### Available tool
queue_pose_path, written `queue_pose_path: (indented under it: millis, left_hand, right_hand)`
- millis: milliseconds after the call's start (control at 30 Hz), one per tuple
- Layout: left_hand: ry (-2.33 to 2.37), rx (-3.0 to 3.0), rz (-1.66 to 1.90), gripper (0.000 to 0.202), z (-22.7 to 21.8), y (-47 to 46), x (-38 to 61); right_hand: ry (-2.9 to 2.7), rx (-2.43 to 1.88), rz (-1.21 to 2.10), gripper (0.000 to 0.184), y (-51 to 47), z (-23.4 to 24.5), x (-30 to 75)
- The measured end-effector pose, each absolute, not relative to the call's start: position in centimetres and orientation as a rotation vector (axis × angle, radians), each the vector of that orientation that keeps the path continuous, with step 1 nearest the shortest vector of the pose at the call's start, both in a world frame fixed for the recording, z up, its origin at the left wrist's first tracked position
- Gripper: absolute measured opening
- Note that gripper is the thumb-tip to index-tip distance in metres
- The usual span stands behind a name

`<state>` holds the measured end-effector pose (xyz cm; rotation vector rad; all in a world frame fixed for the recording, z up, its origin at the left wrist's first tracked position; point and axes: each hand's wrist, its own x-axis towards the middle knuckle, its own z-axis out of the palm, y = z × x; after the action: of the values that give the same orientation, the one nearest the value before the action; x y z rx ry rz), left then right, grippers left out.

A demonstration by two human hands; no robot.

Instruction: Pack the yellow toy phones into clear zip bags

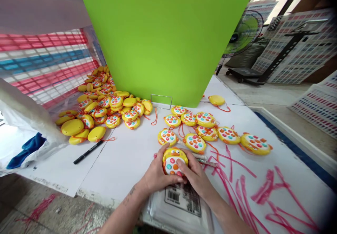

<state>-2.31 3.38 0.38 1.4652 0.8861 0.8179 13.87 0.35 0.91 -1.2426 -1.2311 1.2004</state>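
Observation:
Between both hands is a yellow duck-faced toy [175, 160] with a white belly and coloured round buttons, face up. My left hand [158, 170] wraps its left side, with the thumb along the bottom edge. On the right side my right hand [193, 170] grips it, its thumb lying over the buttons. Below the hands lies a clear plastic package [181, 220] with a printed barcode label [181, 199]. Just beyond them, several more duck toys [195, 142] lie button side up, some with orange cords.
A big heap of the toys [105, 102] spills from the left by a striped mesh crate [47, 62]. A tall green panel [163, 40] stands behind. A black marker [88, 152], a blue cloth [26, 151] and pink plastic strips [242, 199] lie on the white table [113, 170].

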Motion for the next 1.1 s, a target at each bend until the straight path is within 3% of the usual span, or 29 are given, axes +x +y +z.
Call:
queue_pose_path:
  millis: [200,700,900,1100]
  left_hand:
    - [0.974,1.528,0.804,0.091,0.5,3.3,-2.1]
    - [0.613,1.225,0.745,0.094,1.5,3.3,-2.4]
    - [0.715,1.289,0.736,0.075,1.1,3.4,-2.5]
    - [0.758,1.314,0.760,0.069,1.0,3.4,-2.3]
  right_hand:
    - [-1.218,-1.229,1.240,0.036,0.4,0.6,13.7]
    - [-1.183,-1.219,1.250,0.038,0.1,1.4,13.8]
    - [-1.207,-1.246,1.192,0.038,0.3,0.9,13.9]
    - [-1.247,-1.199,1.268,0.039,0.2,0.7,13.9]
